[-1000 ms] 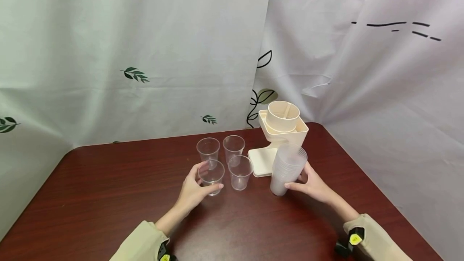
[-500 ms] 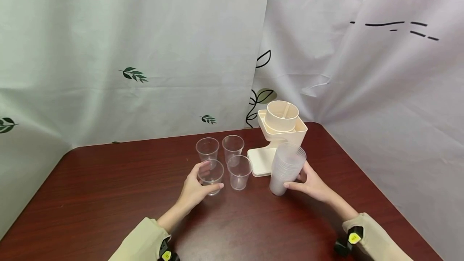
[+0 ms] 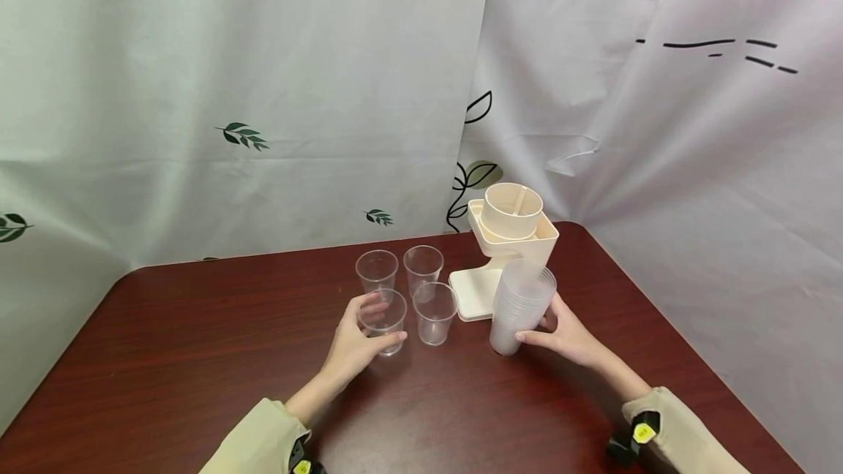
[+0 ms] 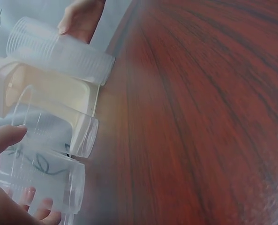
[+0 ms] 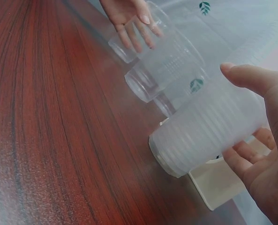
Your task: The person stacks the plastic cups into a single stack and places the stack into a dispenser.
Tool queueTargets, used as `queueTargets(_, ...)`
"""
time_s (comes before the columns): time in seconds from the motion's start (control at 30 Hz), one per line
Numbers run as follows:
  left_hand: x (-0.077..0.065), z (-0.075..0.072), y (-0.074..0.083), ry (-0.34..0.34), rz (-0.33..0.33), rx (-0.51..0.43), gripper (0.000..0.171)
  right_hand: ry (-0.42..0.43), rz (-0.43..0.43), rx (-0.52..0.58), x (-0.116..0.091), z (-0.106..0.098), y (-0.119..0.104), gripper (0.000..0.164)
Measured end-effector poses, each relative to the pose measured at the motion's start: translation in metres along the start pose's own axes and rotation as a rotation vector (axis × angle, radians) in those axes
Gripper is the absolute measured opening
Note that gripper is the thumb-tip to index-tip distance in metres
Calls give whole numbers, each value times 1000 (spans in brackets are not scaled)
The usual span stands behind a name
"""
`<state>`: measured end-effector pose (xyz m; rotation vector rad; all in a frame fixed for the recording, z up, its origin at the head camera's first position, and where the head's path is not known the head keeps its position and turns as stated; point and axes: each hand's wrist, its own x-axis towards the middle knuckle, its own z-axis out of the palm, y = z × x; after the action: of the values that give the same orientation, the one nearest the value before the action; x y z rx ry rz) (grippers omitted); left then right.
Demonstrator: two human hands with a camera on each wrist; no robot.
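Observation:
My left hand [image 3: 349, 346] holds a clear plastic cup [image 3: 388, 324], thumb on its near side and fingers round the back. This cup is the front left of a two-by-two group of upright cups. To its right stands another clear cup [image 3: 435, 317], with a third cup [image 3: 377, 273] and one more cup [image 3: 424, 269] behind. My right hand [image 3: 569, 335] grips a tall stack of nested plastic cups [image 3: 520, 306], low on its side. In the right wrist view the thumb lies along one side of the cup stack [image 5: 209, 129], with the fingers partly hidden behind it.
Behind the stack stands a cream-coloured dispenser-like stand [image 3: 527, 247] with a round container on top and a flat base. Everything is on a dark red wooden table [image 3: 217, 357]. Pale printed curtains [image 3: 316, 93] hang along the table's far and right edges.

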<state>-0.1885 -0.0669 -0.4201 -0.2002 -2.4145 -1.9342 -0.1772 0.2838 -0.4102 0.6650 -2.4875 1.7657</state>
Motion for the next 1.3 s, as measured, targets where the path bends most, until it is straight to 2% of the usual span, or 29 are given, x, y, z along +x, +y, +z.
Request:
queueTargets(0.2, -1, -3, 6, 34, -23, -23, 72, 0, -11, 0, 0, 0, 0, 80)
queueTargets(0.47, -2, -5, 14, 53, 15, -12, 68, 4, -18, -12, -1, 0, 1, 80)
queueTargets(0.9, -5, 0, 30, 112, 47, -109, 64, 3, -7, -14, -1, 0, 0, 80)
queueTargets(1.3, -3, 2, 47, 134, 65, -162, 58, 1, -22, -13, 0, 0, 0, 80)
